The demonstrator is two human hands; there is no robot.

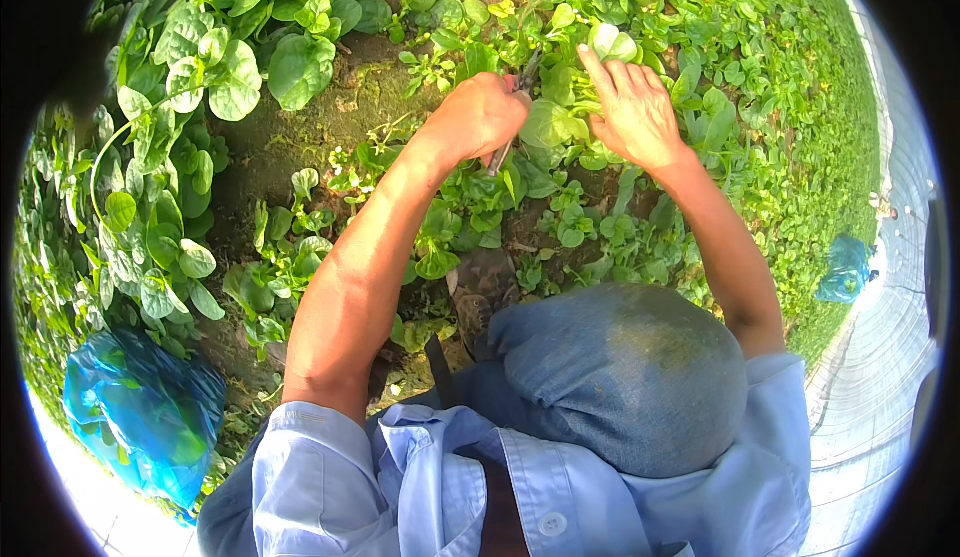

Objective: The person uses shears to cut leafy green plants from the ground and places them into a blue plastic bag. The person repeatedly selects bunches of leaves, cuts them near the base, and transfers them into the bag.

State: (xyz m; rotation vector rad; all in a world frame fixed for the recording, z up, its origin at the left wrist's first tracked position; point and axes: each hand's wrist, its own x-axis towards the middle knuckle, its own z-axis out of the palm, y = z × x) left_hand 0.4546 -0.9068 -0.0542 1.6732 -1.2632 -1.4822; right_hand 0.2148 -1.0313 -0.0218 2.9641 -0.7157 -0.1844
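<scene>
My left hand (pixel 487 116) is closed in a fist around a pair of hand shears (pixel 501 161). Their narrow metal blades point away from me, into the foliage, and a bit of red shows beside the thumb. Just to the right, my right hand (pixel 634 111) has its index finger extended and its thumb curled below. Light green leafy stems (pixel 582 98) lie between that thumb and the fingers, partly hidden by the palm. A broad pale leaf (pixel 551 126) from this bunch hangs between the two hands.
Taller leafy plants (pixel 180 242) grow on the left beside bare soil (pixel 330 99). A blue plastic bag (pixel 142 414) holding leaves sits at lower left. Another blue bag (pixel 844 268) lies by the pale sheeting (pixel 862 407) at right. My bent knee (pixel 630 377) and camouflage shoe (pixel 484 291) are below.
</scene>
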